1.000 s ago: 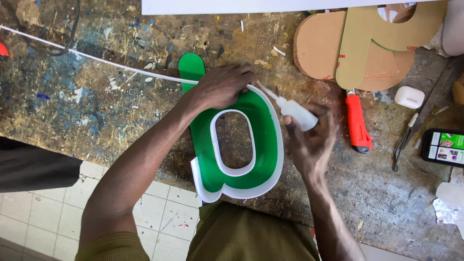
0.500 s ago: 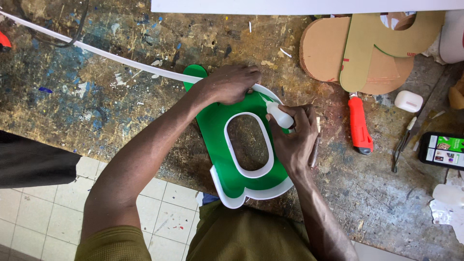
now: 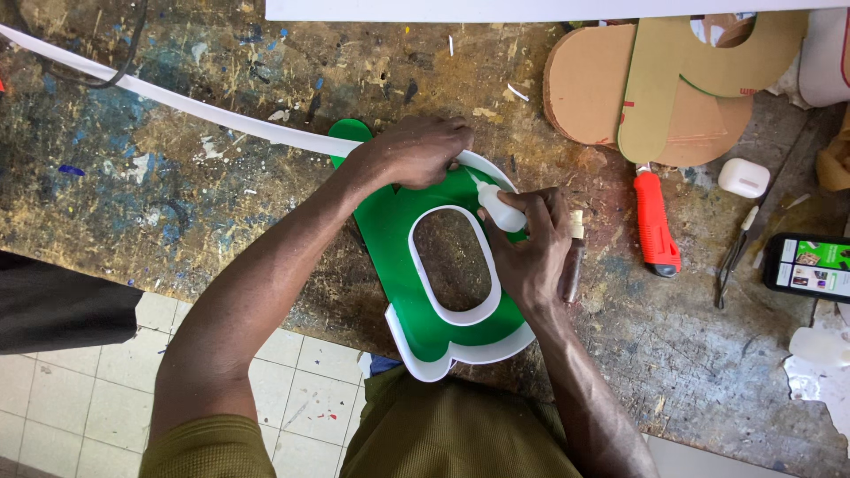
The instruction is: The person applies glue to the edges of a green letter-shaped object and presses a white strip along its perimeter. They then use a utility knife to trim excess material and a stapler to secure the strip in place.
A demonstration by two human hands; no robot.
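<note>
A green letter-shaped panel (image 3: 390,239) with a white raised rim lies flat on the paint-stained workbench (image 3: 177,186). My left hand (image 3: 416,150) presses down on its upper edge, where a long white strip (image 3: 177,102) runs in from the far left. My right hand (image 3: 531,248) grips a small white squeeze bottle (image 3: 500,211), its nozzle pointing at the rim just beside my left fingers. A white oval rim (image 3: 452,265) rings the hole in the panel's middle.
Brown and olive cardboard letter cut-outs (image 3: 655,80) lie at the top right. A red-handled cutter (image 3: 653,221), a white earbud case (image 3: 744,177), a thin metal tool (image 3: 735,252) and a phone (image 3: 810,265) sit to the right. The bench's front edge overhangs a tiled floor (image 3: 80,389).
The panel has been turned and shifted a little to the right. My right hand has brought the bottle in closer, its nozzle now at the rim beside my left hand.
</note>
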